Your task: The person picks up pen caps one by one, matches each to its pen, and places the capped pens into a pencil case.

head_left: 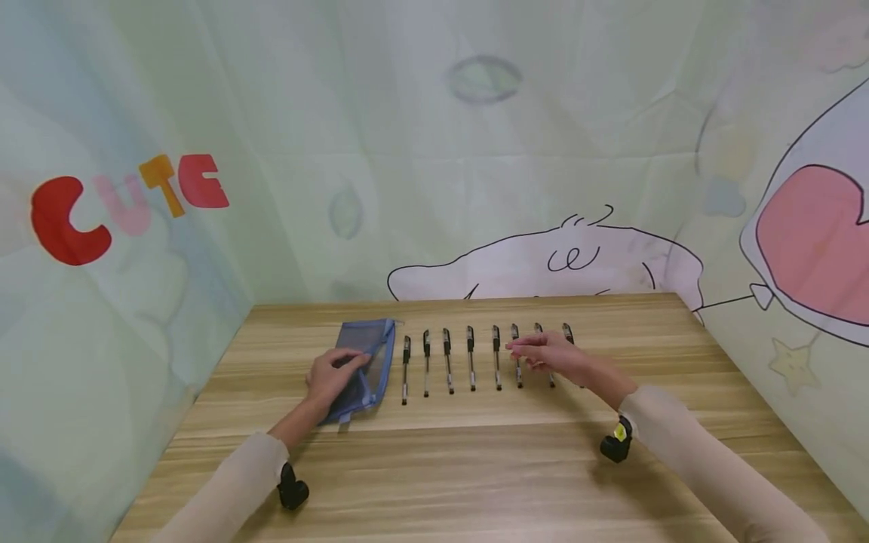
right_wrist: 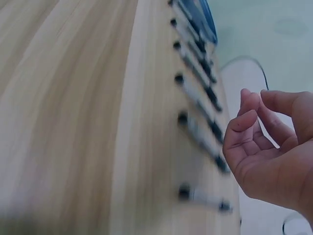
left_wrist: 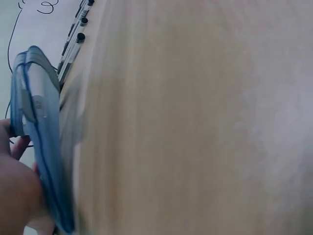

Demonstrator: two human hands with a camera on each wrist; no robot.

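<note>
A blue mesh zipper pouch (head_left: 382,368) is at the left of the table, and my left hand (head_left: 333,375) grips its upper side between thumb and fingers. From the left wrist, the pouch (left_wrist: 49,132) stands tilted up off the tabletop beside the hand (left_wrist: 19,186). My right hand (head_left: 550,352) hovers over the right part of a row of black-capped pens (head_left: 471,358). Its fingers are loosely bent, the thumb close to the fingertips, with nothing between them in the right wrist view, where several pens (right_wrist: 200,139) lie below the hand (right_wrist: 269,142).
The pens lie roughly parallel, caps away from me, on a wood-grain table (head_left: 462,475). A printed curtain (head_left: 407,151) with cartoon drawings hangs behind the table and at both sides. Black wrist cameras hang by the left sleeve (head_left: 234,483) and right sleeve (head_left: 699,452).
</note>
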